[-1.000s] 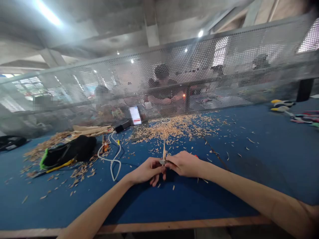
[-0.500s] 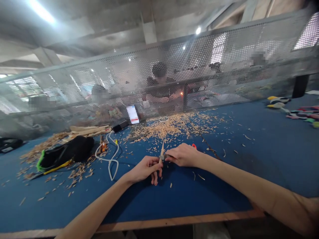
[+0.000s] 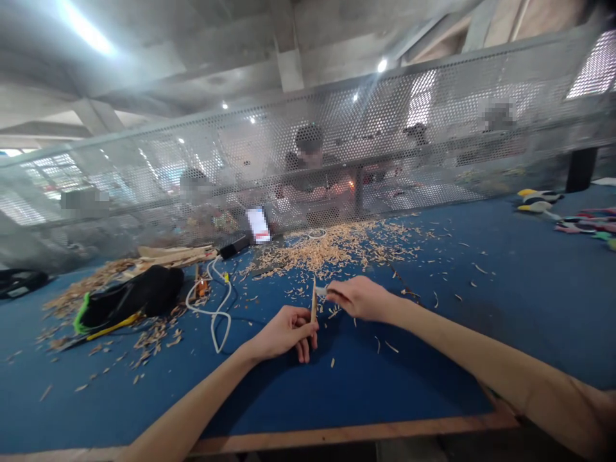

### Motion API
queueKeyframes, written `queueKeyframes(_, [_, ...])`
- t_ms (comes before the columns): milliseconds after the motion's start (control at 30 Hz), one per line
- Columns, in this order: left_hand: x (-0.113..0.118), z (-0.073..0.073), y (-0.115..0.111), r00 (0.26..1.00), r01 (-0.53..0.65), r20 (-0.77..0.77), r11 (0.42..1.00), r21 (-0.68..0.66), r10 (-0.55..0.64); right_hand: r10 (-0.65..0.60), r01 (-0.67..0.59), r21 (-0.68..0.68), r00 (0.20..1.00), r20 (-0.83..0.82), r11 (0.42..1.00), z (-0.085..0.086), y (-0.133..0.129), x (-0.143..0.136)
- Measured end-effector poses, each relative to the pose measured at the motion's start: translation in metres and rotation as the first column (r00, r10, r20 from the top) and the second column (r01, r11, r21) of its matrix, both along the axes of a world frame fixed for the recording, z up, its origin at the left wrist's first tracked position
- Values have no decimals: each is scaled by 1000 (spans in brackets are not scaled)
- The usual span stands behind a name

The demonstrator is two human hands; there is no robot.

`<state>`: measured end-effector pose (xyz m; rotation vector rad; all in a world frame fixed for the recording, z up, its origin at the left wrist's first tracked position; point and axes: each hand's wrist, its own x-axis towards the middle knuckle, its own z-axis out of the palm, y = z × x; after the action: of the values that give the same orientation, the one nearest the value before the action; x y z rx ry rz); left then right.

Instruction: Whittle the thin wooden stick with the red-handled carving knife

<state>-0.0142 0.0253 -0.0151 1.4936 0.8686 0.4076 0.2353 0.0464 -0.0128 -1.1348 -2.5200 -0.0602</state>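
Near the front middle of the blue table (image 3: 375, 404), my left hand (image 3: 289, 332) is closed round the lower part of a thin, pale wooden stick (image 3: 314, 308), which points up and away. My right hand (image 3: 360, 298) is closed on a small knife, its handle mostly hidden in the fingers. The short grey blade (image 3: 321, 291) lies against or very near the right side of the stick's upper part. Behind the hands spreads a wide heap of wood shavings (image 3: 332, 247).
At the left are a black cloth bag (image 3: 158, 289), a yellow-handled tool (image 3: 113, 326), a white cable (image 3: 216, 312) and wood strips (image 3: 176, 255). A lit phone (image 3: 258, 224) leans by the perforated screen (image 3: 385, 154); people sit beyond. Gloves (image 3: 539, 199) lie far right.
The knife blade has moved from low on the stick, by my left fingers, up toward its tip. My right hand has shifted slightly; both hands keep their holds.
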Motion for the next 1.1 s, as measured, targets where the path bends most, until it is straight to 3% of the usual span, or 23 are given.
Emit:
queueKeyframes(167, [-1,3,-1,999,31,28,999,20,-32,118,-112,-61,987,108,992,-3,-21,-32])
queueKeyframes(400, [-4,2,-1,996,74,52,996,46,-76,125,-112,-81,976,178,990,0,-21,-28])
queueKeyframes(567, [-3,0,-2,998,53,43,997,53,-55,101,-99,-16,977,187,995,-2,-14,-27])
queueKeyframes(633, [-4,2,-7,998,62,12,997,54,-63,22,-26,25,991,131,999,-3,0,-12])
queueKeyframes(700, [-5,3,-12,997,76,-20,996,49,-75,-137,135,50,990,38,990,-1,17,15])
queueKeyframes(800, [-6,3,-15,998,60,-21,998,28,-59,-351,357,61,932,-91,932,3,40,59])
queueKeyframes(867, [-6,1,-13,999,45,-5,999,13,-45,-380,391,62,914,-141,918,4,44,72])
queueKeyframes(933, [-6,-2,-9,999,35,16,999,3,-35,-319,330,61,937,-141,942,3,38,64])
queueKeyframes(1100, [-4,0,-4,997,33,69,999,-38,-31,20,-19,12,999,-40,1000,-1,-6,-3])
